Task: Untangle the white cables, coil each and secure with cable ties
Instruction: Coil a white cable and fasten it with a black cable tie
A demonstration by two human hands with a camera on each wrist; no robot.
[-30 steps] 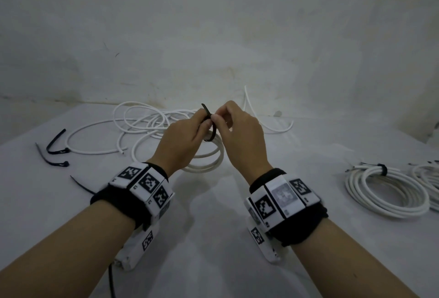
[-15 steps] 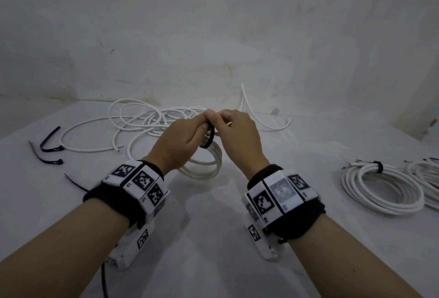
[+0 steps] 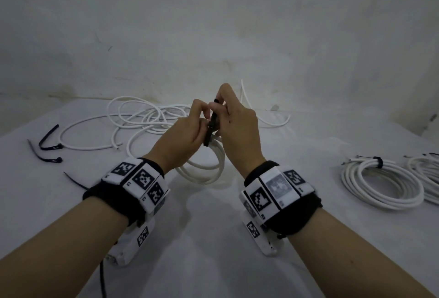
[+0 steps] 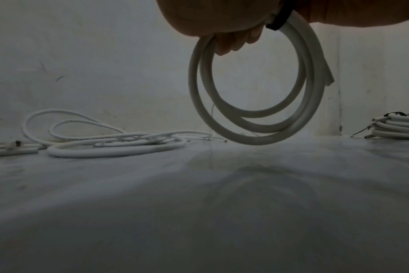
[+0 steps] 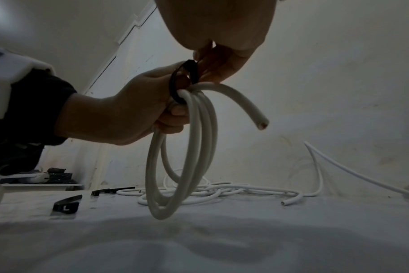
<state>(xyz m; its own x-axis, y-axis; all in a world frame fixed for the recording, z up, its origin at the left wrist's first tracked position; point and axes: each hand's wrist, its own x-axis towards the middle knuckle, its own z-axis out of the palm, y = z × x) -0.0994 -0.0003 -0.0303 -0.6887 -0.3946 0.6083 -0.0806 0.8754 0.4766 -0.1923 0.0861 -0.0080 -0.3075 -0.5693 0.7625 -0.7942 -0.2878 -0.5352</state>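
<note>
My left hand (image 3: pixel 187 128) grips the top of a small white cable coil (image 3: pixel 209 167) that hangs above the table; the coil (image 5: pixel 182 157) shows several loops and a cut end. A black cable tie (image 3: pixel 211 126) is looped round the coil's top (image 5: pixel 179 81). My right hand (image 3: pixel 235 119) pinches the tie's tail and holds it upright between thumb and forefinger. In the left wrist view the coil (image 4: pixel 257 103) dangles under the hand with the tie (image 4: pixel 280 18) at its top. Tangled white cables (image 3: pixel 142 119) lie behind the hands.
Two tied white coils (image 3: pixel 382 183) lie at the right, one (image 3: pixel 427 174) cut by the frame edge. Spare black cable ties (image 3: pixel 50 136) lie at the far left, another (image 3: pixel 73 178) near my left wrist. A white wall (image 3: pixel 213 24) rises behind the table.
The tie loop has drawn tighter round the coil. My right hand has risen, pulling the tie's tail upward, and both hands sit slightly higher.
</note>
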